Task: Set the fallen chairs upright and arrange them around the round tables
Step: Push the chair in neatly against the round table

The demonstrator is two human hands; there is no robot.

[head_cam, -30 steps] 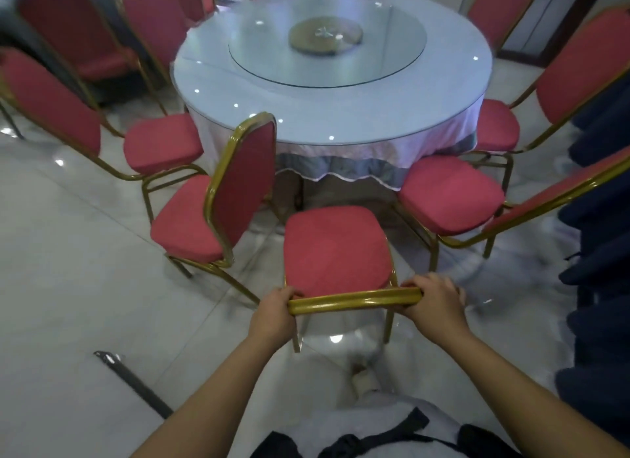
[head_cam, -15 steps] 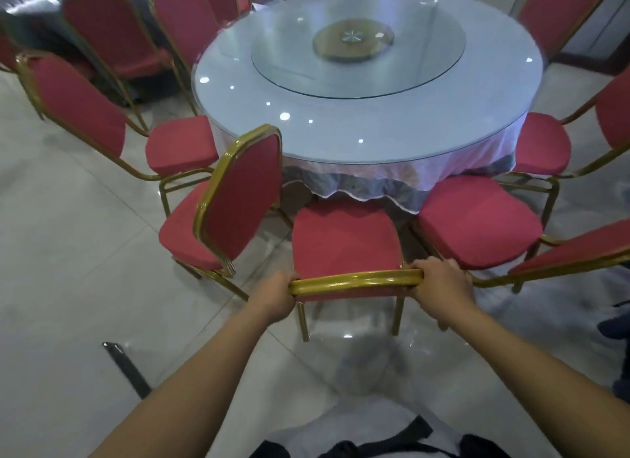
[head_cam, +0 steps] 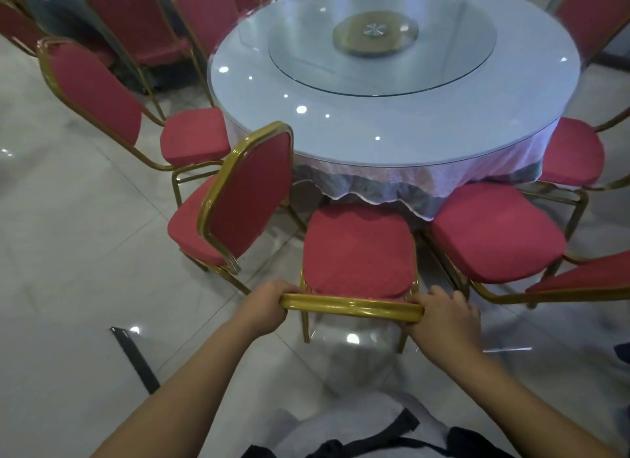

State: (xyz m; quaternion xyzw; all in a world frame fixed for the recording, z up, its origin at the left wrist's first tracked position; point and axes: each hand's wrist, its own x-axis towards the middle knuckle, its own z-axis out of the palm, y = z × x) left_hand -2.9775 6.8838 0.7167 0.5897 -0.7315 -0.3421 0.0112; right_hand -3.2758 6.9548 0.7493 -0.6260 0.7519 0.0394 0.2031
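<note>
Broadly, a pale glossy tiled floor (head_cam: 68, 253) fills the view and mirrors spots of light. On it stands the round surface (head_cam: 392, 130), glass-topped and draped in a white lace-edged cloth (head_cam: 375, 188) over a grey skirt. A glass turntable (head_cam: 381, 79) lies at its middle on a brass-coloured hub (head_cam: 375, 33). Red-cushioned, gold-framed chairs ring it, all upright. A far-left chair (head_cam: 95, 92) faces the rim with its seat near the cloth. A skewed chair (head_cam: 252, 191) stands turned sideways, its backrest close to the rim and its seat pointing away to the left. A right-hand chair (head_cam: 494, 232) has its seat tucked to the hem, and a further chair (head_cam: 569, 154) sits beyond it. The held chair (head_cam: 358, 249) stands on its legs between the skewed chair and the right-hand chair, with its seat front at the cloth's hem. The skewed chair's rear leg is just beside its left edge, and the right-hand seat crowds its other side. At upper left a second, dark-draped table (head_cam: 54, 0) is partly in view behind more red chairs (head_cam: 136, 21). The left hand (head_cam: 262, 304) has its fingers (head_cam: 276, 292) clenched round the left end of the held chair's top rail (head_cam: 351, 307), and the right hand (head_cam: 443, 317) is wrapped round the right end. A dark strip (head_cam: 136, 358) lies on the floor left of the arms.
</note>
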